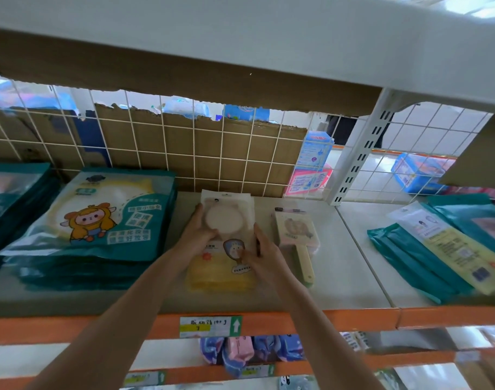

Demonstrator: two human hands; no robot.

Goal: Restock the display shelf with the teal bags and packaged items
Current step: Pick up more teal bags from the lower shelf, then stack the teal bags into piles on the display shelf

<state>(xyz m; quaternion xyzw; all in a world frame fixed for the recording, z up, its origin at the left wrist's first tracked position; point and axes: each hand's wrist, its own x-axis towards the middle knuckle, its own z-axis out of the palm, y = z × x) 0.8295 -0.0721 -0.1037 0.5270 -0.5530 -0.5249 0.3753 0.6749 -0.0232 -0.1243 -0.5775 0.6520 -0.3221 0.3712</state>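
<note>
A clear and yellow packaged item [226,220] with a round pink disc inside lies on top of a small stack in the middle of the shelf [339,263]. My left hand [197,232] holds its left edge, fingers curled over the pack. My right hand [264,250] grips its right edge lower down. A stack of teal bags [100,220] with a cartoon figure sits to the left, more teal bags [13,190] at the far left. Another pile of teal and yellow packs [449,249] lies on the right.
A pink boxed item with a green handle [297,235] lies just right of my right hand. A white wire grid with cardboard [184,147] backs the shelf. The upper shelf [240,38] hangs low overhead. An orange front rail [339,319] carries a price tag.
</note>
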